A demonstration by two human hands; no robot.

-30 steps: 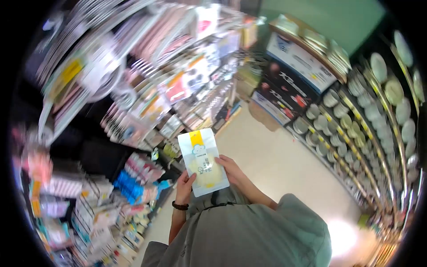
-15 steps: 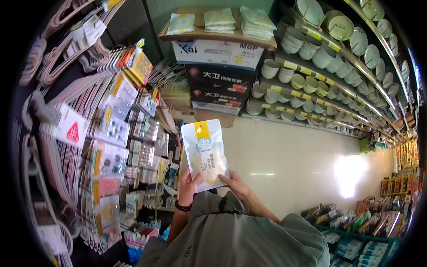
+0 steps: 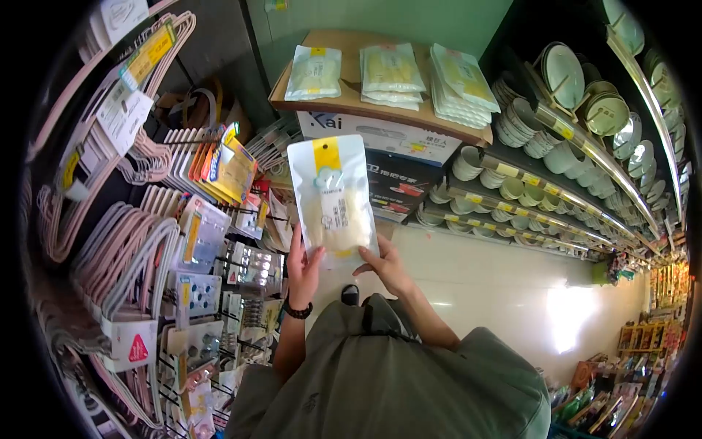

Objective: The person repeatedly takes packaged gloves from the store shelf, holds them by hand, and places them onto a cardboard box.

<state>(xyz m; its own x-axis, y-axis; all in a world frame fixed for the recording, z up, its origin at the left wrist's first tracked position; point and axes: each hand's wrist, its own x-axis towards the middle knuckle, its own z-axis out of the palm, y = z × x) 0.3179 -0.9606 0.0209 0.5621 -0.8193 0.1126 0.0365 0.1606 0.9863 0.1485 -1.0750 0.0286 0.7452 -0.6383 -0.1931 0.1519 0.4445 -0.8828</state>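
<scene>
A white packet with a yellow top band, a cloud print and a clear window hangs upright in front of me, held by its lower corners. My left hand grips the lower left edge, thumb on the front. At the lower right corner, my right hand pinches the packet between thumb and fingers. Beyond it, similar packets lie on a cardboard top: a single one at the left, a small stack in the middle and a taller stack at the right.
Printed boxes support the cardboard. Hangers and hanging packaged goods line the left side. Shelves of bowls and plates run along the right. Pale floor lies below, with goods at the lower right.
The view has turned and come nearer to the boxes and packet stacks. Both hands have raised the held packet, still gripping its lower corners.
</scene>
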